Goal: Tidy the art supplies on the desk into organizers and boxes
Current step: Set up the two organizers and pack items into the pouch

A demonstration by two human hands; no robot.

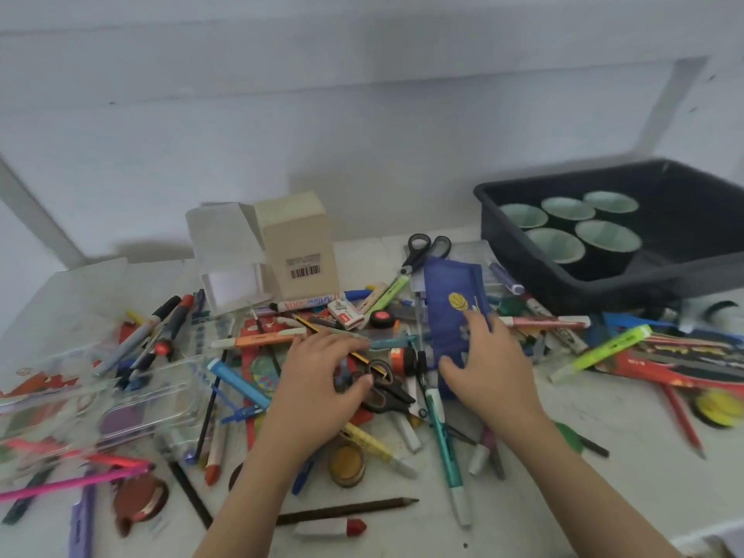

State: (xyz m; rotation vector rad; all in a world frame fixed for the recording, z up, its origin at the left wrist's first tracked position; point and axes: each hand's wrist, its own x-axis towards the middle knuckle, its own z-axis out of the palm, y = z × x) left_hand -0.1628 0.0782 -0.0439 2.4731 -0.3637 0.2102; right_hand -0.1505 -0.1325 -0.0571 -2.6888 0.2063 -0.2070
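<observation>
A heap of pens, markers, pencils and highlighters covers the white desk [596,477]. My left hand [318,380] hovers over the middle of the heap, fingers spread and curled above small dark scissors [386,392] and a yellow-black pencil [322,331]. My right hand [489,366] rests on a blue fabric pencil case [451,300] with a yellow emblem, thumb at its near end. I cannot tell whether it grips the case. A dark tray [684,271] holding several green-lined cups [557,243] stands at the back right.
A beige carton with a barcode [300,243] and an open white box [225,251] stand at the back centre. Black-handled scissors [420,251] lie behind the blue case. Clear plastic cases [120,400] lie at the left. A wall rises right behind the desk.
</observation>
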